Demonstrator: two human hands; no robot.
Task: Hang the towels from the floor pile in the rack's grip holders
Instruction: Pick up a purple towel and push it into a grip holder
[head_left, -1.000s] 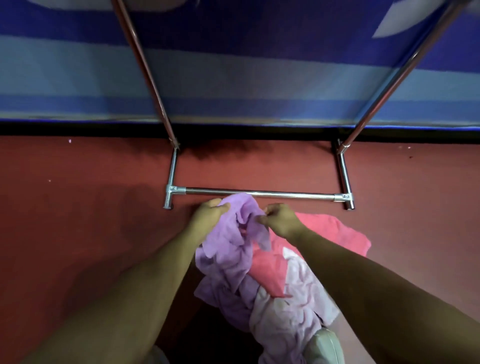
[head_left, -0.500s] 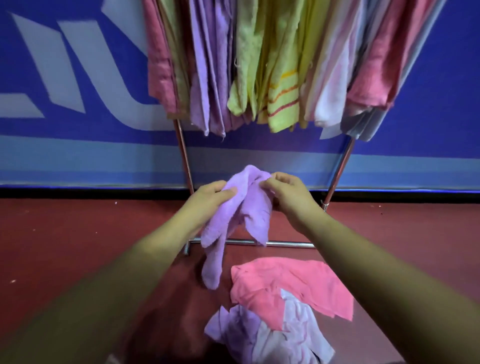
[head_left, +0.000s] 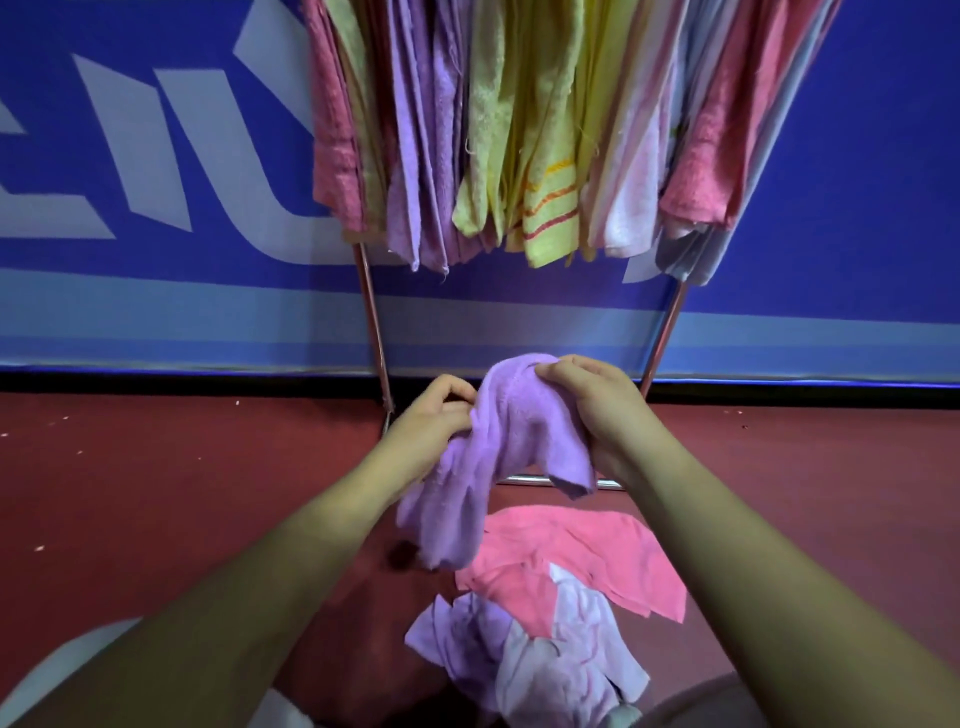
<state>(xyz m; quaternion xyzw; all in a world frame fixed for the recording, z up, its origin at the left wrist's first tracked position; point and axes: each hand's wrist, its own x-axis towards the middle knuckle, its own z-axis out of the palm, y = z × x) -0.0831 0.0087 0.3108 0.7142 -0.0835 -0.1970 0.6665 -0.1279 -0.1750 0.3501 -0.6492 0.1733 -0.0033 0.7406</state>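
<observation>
Above the pile, left hand and right hand grip the drooping purple towel.

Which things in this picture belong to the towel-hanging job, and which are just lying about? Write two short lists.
Belong to the job: purple towel, gripped by left hand and right hand; pink towel and pale lilac towels in the floor pile; rack; hung towels.

Just there: blue banner; red floor.
</observation>
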